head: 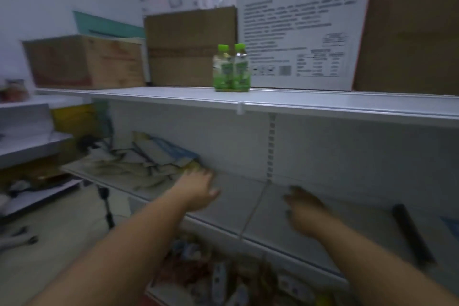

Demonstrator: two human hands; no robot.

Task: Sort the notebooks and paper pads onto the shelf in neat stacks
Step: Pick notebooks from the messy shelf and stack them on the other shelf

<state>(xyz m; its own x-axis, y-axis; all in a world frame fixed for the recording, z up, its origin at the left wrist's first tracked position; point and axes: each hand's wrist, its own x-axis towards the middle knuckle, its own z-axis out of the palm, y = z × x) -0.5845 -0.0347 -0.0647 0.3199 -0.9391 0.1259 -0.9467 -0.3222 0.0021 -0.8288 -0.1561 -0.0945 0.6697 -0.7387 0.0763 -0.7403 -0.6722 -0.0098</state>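
Note:
A loose, untidy pile of notebooks and paper pads (139,164) lies on the left part of the middle shelf (323,208). My left hand (198,187) reaches over that shelf, its fingertips at the right edge of the pile, fingers spread and holding nothing. My right hand (306,208) hovers over the bare shelf board to the right, fingers loosely apart and empty. The view is blurred by motion.
The upper shelf (273,100) carries two green-capped bottles (232,68), brown cartons (188,46) and a white printed box (303,32). A dark stick-like object (411,233) lies on the middle shelf at right. Mixed goods (218,276) fill the shelf below. A tripod (106,206) stands on the floor at left.

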